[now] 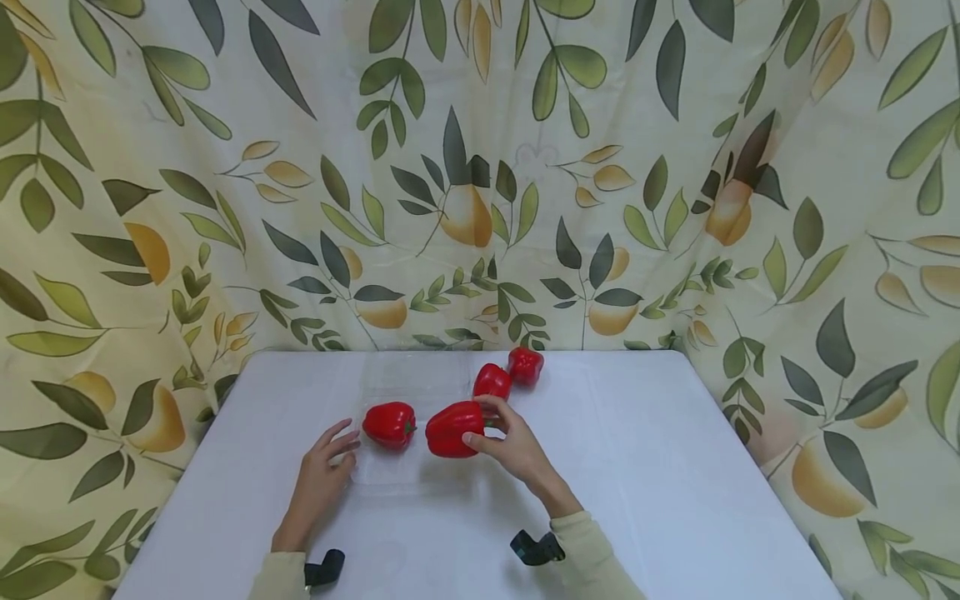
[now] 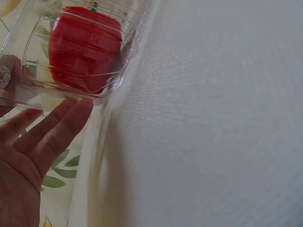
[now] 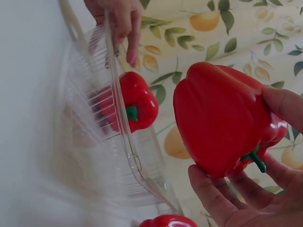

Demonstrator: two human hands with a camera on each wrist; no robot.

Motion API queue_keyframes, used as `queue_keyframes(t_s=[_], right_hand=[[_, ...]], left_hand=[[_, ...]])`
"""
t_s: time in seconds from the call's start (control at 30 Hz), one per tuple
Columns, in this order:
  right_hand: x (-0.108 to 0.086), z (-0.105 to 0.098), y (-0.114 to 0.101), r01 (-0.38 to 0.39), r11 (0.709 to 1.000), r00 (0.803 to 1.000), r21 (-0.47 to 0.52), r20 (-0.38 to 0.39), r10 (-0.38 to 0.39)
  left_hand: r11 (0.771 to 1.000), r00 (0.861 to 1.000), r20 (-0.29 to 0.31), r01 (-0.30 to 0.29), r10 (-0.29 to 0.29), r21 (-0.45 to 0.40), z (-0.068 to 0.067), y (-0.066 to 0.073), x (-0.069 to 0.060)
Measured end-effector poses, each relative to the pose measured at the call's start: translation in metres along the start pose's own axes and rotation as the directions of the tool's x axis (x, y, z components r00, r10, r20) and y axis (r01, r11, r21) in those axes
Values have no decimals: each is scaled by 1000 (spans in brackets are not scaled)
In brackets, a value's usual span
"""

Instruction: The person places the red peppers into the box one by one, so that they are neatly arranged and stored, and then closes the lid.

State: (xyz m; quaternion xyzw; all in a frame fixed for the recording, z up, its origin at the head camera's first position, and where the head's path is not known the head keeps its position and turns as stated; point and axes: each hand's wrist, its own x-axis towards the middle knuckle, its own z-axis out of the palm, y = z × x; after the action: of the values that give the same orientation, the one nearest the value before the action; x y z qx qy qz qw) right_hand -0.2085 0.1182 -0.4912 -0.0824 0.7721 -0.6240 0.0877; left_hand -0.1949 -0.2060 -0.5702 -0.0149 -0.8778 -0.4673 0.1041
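Observation:
A glossy red bell pepper (image 1: 453,430) with a green stem is held in my right hand (image 1: 517,446), gripped at the stem end between thumb and fingers. It hangs above the right part of a clear plastic box (image 1: 375,477). Another red bell pepper (image 1: 388,424) lies inside the box on the left, also seen through its ribbed wall in the left wrist view. My left hand (image 1: 322,483) is at the box's left side. In the left wrist view its fairly straight fingers (image 2: 71,123) touch the plastic wall, and one finger shows through the plastic.
Two more red bell peppers, a nearer one (image 1: 492,381) and a farther one (image 1: 526,366), sit by the box's back right corner. All stand on a white-covered table (image 1: 660,467). A leaf-patterned curtain (image 1: 480,183) hangs behind its far edge.

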Motion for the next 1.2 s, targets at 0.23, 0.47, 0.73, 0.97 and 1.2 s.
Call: queue_keyframes(t_s=[0.23,0.47,0.73,0.97,1.2], right_hand=[[3,2,2,-15,1000,1000,8,27,15],[5,2,4,-6,1000,999,-14,35,7],[8,1,6,-11,1000,1000,-27,29,11],[11,1,7,-18,999,999,-40,34,20],[13,1,11,-6,998,999,-67,45,9]], left_hand=[[1000,1000,-9,-16,16,0,3,-3,4],[1000,1000,-20,-23,23,-5,2,-1,3],[1000,999,-22,-30,30,-7,0,-1,3],[1000,999,-17,-29,29,-11,0,-1,3],[1000,1000,-19,-17,17,7,3,-3,2]])
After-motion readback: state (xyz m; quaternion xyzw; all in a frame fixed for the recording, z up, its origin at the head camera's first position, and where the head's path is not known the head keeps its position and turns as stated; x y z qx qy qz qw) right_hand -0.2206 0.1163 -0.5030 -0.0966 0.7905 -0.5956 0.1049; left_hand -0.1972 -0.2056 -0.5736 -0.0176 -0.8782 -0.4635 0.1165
